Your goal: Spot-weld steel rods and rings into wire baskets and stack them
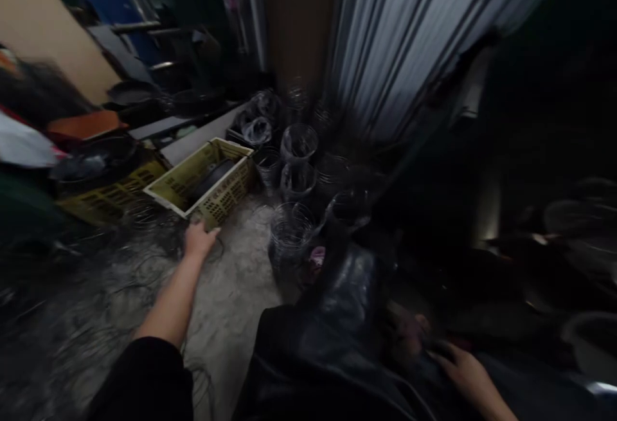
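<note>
My left hand point(200, 240) is stretched out low over the floor, just in front of the near corner of a yellow plastic crate point(231, 196). Its thumb stands apart from the fingers, and I make out nothing held in it. A thin dark wire loop point(220, 250) shows beside that hand. Inside the crate lies a dark object point(212, 177). At the lower right, my right hand point(456, 366) is blurred, its fingers closed round a dark object I cannot make out. A shiny black apron point(337, 318) covers my lap between both hands.
Several coiled wire bundles point(292, 231) stand along the floor ahead, some wrapped in clear plastic. Corrugated metal sheeting point(385, 42) rises behind them. Another yellow crate point(110, 189) sits left under a dark basin point(96, 157). Wire loops lie on the grey floor point(231, 286).
</note>
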A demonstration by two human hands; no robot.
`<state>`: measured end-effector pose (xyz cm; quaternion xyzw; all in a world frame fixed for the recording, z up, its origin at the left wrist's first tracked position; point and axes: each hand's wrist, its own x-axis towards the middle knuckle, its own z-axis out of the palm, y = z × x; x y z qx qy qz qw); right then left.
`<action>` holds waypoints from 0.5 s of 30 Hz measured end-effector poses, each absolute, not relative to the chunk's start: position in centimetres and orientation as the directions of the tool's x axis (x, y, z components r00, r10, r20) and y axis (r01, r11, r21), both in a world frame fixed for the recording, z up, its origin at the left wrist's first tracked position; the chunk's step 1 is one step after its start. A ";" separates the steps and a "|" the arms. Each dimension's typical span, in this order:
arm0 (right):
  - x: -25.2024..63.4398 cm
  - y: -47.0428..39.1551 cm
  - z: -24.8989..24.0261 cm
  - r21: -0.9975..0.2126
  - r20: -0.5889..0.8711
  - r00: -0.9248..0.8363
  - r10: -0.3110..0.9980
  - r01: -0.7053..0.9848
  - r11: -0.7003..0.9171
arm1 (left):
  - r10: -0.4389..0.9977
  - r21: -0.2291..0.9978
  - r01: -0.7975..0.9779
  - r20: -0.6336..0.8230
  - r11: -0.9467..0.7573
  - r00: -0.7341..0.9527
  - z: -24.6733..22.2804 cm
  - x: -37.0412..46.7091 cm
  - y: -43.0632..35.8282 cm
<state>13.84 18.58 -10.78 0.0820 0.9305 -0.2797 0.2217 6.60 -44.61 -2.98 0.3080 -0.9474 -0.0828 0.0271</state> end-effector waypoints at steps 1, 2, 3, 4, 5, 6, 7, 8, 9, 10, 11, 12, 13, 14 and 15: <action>13.8 18.5 -10.6 -0.479 -0.457 -0.889 0.020 0.265 0.837 | -0.500 0.178 -0.498 -0.041 0.849 -0.865 -5.1 5.1 -41.1; 13.9 18.5 -10.4 -0.464 -0.454 -0.891 0.021 0.256 0.848 | -0.399 0.187 -0.407 -0.077 0.894 -0.914 -6.9 3.8 -37.6; 14.1 18.4 -10.2 -0.443 -0.450 -0.893 0.027 0.250 0.861 | -0.290 0.201 -0.307 -0.111 0.930 -0.951 -8.4 2.8 -34.3; 14.3 18.2 -10.1 -0.414 -0.449 -0.892 0.040 0.248 0.876 | -0.173 0.219 -0.203 -0.147 0.954 -0.974 -9.6 2.0 -31.5; 14.5 18.1 -9.9 -0.384 -0.453 -0.890 0.053 0.248 0.889 | -0.076 0.237 -0.119 -0.185 0.964 -0.980 -10.5 1.3 -29.3; 14.7 18.0 -9.8 -0.356 -0.460 -0.886 0.062 0.248 0.901 | -0.004 0.249 -0.062 -0.223 0.966 -0.975 -11.2 0.7 -27.6; 14.9 17.8 -9.8 -0.334 -0.471 -0.879 0.065 0.247 0.910 | 0.041 0.256 -0.028 -0.260 0.966 -0.965 -11.6 0.2 -26.7; 15.1 17.7 -9.7 -0.318 -0.485 -0.872 0.062 0.242 0.917 | 0.060 0.255 -0.018 -0.296 0.967 -0.953 -11.9 -0.4 -26.3; 15.2 17.6 -9.7 -0.308 -0.495 -0.867 0.056 0.235 0.922 | 0.059 0.249 -0.026 -0.326 0.968 -0.944 -12.0 -0.9 -26.3; 15.2 17.5 -9.6 -0.303 -0.499 -0.865 0.050 0.229 0.925 | 0.045 0.241 -0.043 -0.348 0.970 -0.936 -12.1 -1.3 -26.7; 15.2 17.5 -9.6 -0.301 -0.499 -0.865 0.048 0.225 0.927 | 0.025 0.233 -0.064 -0.362 0.970 -0.932 -12.0 -1.8 -27.2; 15.1 17.3 -9.5 -0.301 -0.499 -0.865 0.049 0.226 0.926 | 0.004 0.229 -0.086 -0.367 0.970 -0.930 -11.9 -2.2 -27.7; 14.9 17.2 -9.3 -0.305 -0.501 -0.864 0.050 0.230 0.924 | -0.015 0.229 -0.106 -0.367 0.968 -0.930 -11.9 -2.6 -28.1; 14.6 16.9 -9.2 -0.311 -0.504 -0.862 0.052 0.237 0.920 | -0.031 0.233 -0.123 -0.362 0.965 -0.932 -11.8 -2.9 -28.2; 14.4 16.7 -9.0 -0.318 -0.511 -0.858 0.053 0.245 0.916 | -0.043 0.242 -0.137 -0.357 0.960 -0.933 -11.9 -3.3 -28.1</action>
